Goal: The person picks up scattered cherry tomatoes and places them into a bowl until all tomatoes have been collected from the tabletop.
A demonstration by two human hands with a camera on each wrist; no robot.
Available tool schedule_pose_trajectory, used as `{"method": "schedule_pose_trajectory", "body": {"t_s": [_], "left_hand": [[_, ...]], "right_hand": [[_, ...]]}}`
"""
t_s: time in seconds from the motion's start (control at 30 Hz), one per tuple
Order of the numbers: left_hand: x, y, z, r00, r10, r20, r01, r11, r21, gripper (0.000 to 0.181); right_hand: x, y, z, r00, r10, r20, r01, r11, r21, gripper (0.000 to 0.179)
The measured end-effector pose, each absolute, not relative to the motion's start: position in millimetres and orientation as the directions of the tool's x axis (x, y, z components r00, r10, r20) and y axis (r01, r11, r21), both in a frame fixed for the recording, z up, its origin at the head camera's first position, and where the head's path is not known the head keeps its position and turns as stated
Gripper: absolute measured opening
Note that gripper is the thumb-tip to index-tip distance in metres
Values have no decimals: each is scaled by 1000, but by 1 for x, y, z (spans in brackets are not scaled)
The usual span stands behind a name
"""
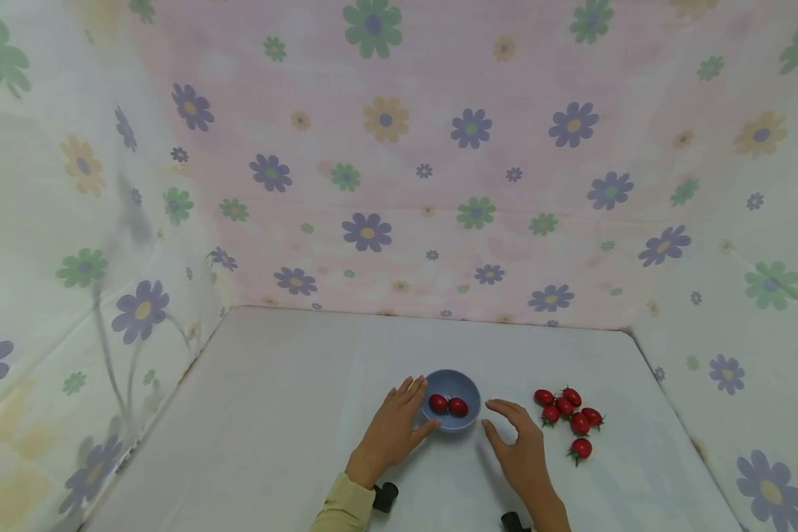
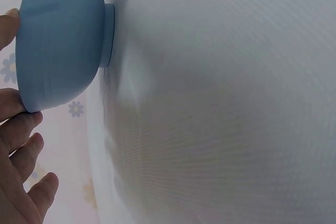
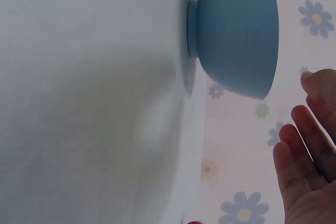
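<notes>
A small blue bowl (image 1: 451, 383) stands upright on the white table, with two red cherry tomatoes (image 1: 458, 407) inside it. My left hand (image 1: 392, 428) is at the bowl's left side, its fingers extended and its thumb apart. In the left wrist view, the thumb and fingertips of this hand (image 2: 23, 156) touch the bowl's rim at two spots. Off the bowl's right side, my right hand (image 1: 522, 454) has its thumb and fingers spread, holding nothing. A gap separates it from the bowl (image 3: 239, 35) in the right wrist view.
Several cherry tomatoes (image 1: 564, 406) with green stems lie in a loose cluster right of my right hand, and a single one (image 1: 581, 448) lies nearer me. Flower-patterned cloth walls (image 1: 406, 258) enclose the white table (image 1: 273, 414) at the back and both sides.
</notes>
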State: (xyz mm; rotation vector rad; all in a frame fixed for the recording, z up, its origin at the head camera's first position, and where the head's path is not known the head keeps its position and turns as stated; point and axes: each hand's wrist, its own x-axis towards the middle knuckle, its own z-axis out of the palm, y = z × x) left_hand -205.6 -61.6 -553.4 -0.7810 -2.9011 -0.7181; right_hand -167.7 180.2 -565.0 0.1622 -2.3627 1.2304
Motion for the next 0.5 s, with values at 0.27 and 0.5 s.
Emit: {"method": "schedule_pose_trajectory", "body": {"t_s": [0.27, 0.5], "left_hand": [[-206, -62, -555, -870, 460, 179, 490, 761, 425, 73], [-207, -62, -556, -870, 459, 180, 490, 763, 421, 74]], "right_hand": [[-166, 198, -564, -887, 196, 417, -201, 649, -734, 36], [-173, 218, -562, -900, 187, 393, -161, 696, -699, 35]]}}
